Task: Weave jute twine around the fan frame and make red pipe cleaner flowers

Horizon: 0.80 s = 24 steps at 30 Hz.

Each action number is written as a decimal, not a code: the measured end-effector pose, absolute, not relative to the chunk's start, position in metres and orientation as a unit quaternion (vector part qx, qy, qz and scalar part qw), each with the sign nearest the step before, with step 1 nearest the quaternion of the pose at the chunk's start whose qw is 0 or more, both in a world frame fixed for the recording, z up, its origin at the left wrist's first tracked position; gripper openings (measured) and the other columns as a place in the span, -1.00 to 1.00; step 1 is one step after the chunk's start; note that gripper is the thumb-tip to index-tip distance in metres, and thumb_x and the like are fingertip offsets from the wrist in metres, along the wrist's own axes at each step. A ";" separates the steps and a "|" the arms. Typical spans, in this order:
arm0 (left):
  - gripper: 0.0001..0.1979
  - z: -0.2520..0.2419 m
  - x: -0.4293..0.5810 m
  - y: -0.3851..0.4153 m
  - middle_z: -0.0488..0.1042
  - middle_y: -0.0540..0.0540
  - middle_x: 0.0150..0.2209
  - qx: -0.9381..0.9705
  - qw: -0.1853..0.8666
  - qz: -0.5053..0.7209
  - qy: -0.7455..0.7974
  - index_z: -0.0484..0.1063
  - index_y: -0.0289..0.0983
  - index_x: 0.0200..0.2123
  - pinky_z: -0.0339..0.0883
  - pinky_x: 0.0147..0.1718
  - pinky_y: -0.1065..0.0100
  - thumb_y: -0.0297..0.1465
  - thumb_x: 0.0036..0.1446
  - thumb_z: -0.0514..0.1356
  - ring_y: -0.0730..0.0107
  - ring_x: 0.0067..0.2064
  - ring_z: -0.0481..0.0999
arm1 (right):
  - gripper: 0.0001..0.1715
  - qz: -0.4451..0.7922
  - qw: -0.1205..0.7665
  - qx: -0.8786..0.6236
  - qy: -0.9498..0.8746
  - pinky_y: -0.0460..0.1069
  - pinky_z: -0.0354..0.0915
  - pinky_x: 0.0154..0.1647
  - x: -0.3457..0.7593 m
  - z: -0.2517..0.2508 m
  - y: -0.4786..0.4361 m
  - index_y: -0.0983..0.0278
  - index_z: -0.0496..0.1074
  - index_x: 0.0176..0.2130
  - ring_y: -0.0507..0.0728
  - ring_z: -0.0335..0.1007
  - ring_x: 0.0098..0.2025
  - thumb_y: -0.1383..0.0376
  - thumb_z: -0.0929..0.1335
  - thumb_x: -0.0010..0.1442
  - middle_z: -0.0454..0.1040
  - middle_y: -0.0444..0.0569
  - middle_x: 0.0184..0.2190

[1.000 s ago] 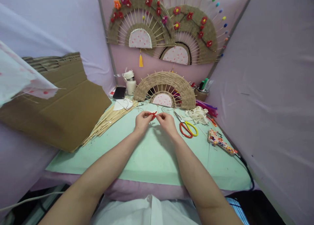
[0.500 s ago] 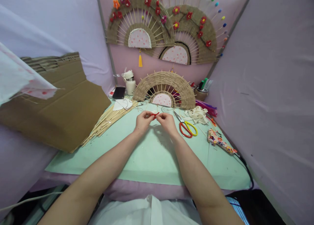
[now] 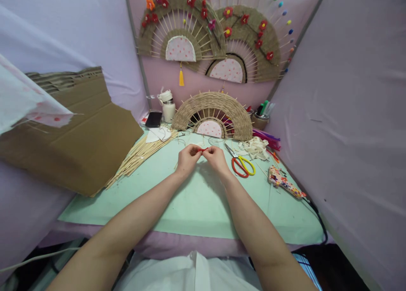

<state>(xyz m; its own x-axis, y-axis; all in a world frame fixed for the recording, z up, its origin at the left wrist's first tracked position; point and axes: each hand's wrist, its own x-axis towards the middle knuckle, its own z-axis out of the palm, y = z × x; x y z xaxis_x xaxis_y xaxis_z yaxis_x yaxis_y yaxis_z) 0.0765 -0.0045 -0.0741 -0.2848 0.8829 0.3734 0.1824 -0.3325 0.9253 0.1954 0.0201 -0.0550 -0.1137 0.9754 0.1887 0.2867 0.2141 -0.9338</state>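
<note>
Over the middle of the table, my left hand (image 3: 188, 159) and my right hand (image 3: 215, 157) pinch a small red pipe cleaner (image 3: 203, 150) between thumbs and forefingers. The fingertips almost meet and cover most of it, so its shape is hard to make out. Just beyond the hands stands a fan-shaped piece wound with brown twine (image 3: 212, 102), with thin sticks and a pink dotted half-circle at its base. Scissors (image 3: 242, 166) with one red and one yellow handle lie close to the right of my right hand.
A bundle of thin sticks (image 3: 139, 155) and a large cardboard sheet (image 3: 72, 147) are on the left. To the right lie a patterned glue gun (image 3: 285, 183) with a black cord, a cream fabric heap (image 3: 256, 148) and purple pipe cleaners (image 3: 268, 139). A white bottle (image 3: 168, 109) stands behind.
My left hand has moved slightly right, closer to my right hand. Less of the red pipe cleaner sticks up between the fingertips. Everything else on the table stays put.
</note>
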 end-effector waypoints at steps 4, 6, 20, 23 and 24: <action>-0.92 -0.073 0.077 -0.005 0.50 -0.02 -0.44 0.532 0.269 0.621 0.508 0.46 -0.26 -0.45 0.32 -0.25 0.34 -0.42 -0.12 0.23 0.39 -0.35 0.49 | -0.84 0.386 0.447 -0.504 -0.630 -0.09 0.10 -0.50 0.195 -0.057 0.022 0.30 0.32 -0.60 0.01 0.19 -0.53 0.24 0.30 -0.17 0.33 -0.15 -0.62; -0.90 -0.072 0.077 -0.003 0.50 -0.03 -0.44 0.506 0.303 0.632 0.502 0.45 -0.27 -0.45 0.34 -0.27 0.33 -0.42 -0.15 0.25 0.39 -0.37 0.49 | -0.82 0.421 0.448 -0.492 -0.616 -0.10 0.10 -0.53 0.195 -0.056 0.022 0.31 0.34 -0.58 0.00 0.16 -0.56 0.22 0.30 -0.15 0.33 -0.15 -0.63; -0.85 -0.073 0.074 0.002 0.50 -0.06 -0.45 0.453 0.353 0.657 0.488 0.43 -0.30 -0.45 0.35 -0.33 0.34 -0.39 -0.18 0.27 0.41 -0.40 0.48 | -0.77 0.495 0.445 -0.449 -0.597 -0.15 0.00 -0.65 0.196 -0.061 0.024 0.34 0.40 -0.56 -0.06 0.05 -0.65 0.20 0.30 -0.10 0.23 -0.20 -0.71; -0.86 -0.078 0.076 0.003 0.50 -0.06 -0.43 0.472 0.334 0.657 0.483 0.43 -0.30 -0.44 0.35 -0.30 0.34 -0.39 -0.15 0.26 0.41 -0.37 0.49 | -0.80 0.473 0.458 -0.466 -0.591 -0.14 0.01 -0.64 0.192 -0.062 0.023 0.32 0.35 -0.59 -0.05 0.04 -0.64 0.22 0.29 -0.11 0.24 -0.19 -0.70; -0.87 -0.078 0.077 0.003 0.50 -0.06 -0.42 0.475 0.328 0.658 0.484 0.43 -0.29 -0.44 0.35 -0.29 0.33 -0.39 -0.14 0.25 0.41 -0.37 0.49 | -0.81 0.468 0.466 -0.469 -0.586 -0.14 0.02 -0.63 0.191 -0.062 0.023 0.32 0.34 -0.60 -0.05 0.04 -0.64 0.23 0.29 -0.12 0.25 -0.19 -0.69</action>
